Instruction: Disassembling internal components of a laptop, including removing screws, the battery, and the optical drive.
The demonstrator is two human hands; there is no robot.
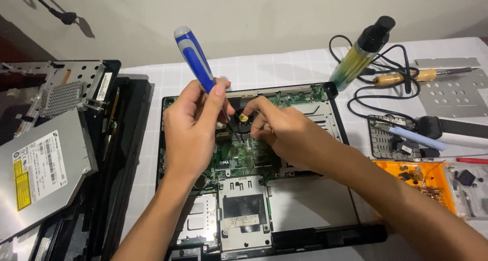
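An opened laptop base point(310, 200) lies in front of me with its green circuit board point(239, 156) exposed. My left hand point(190, 126) grips a screwdriver with a blue and grey handle point(194, 60), its shaft pointing down into the board near a small fan with a gold centre point(244, 117). My right hand point(282, 131) rests on the board beside the fan, fingertips pinching close to the screwdriver's tip. What the fingertips touch is hidden.
A silver optical drive point(43, 172) and black laptop parts lie at left. At right stand a bottle of yellowish liquid point(358, 55), a wooden-handled soldering iron point(406, 77) with black cable, a perforated metal plate point(457, 90), a brush point(447, 128) and an orange parts tray point(432, 182).
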